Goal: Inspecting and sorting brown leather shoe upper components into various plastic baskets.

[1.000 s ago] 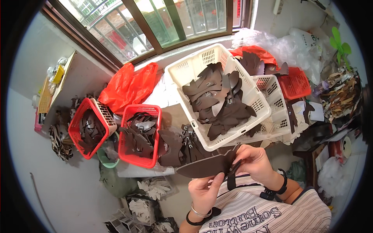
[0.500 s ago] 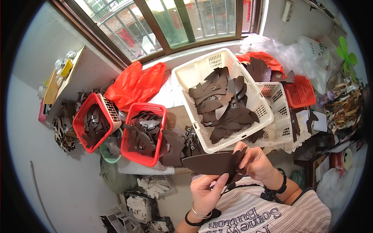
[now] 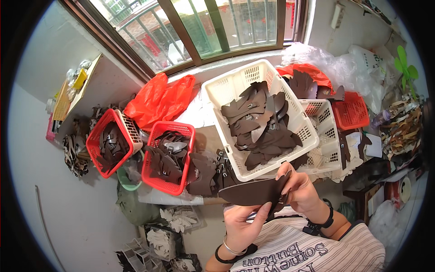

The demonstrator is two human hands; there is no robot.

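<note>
Brown leather piece held flat just above the person's lap, in front of the white basket full of similar cutouts | left hand pinching its lower edge | right hand clamped on its right end | red baskets off to the left

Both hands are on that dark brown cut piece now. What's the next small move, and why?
Probably lay the dark brown piece into the white basket just ahead: left hand and right hand both pinch it, and that basket already holds similar pieces.
</note>
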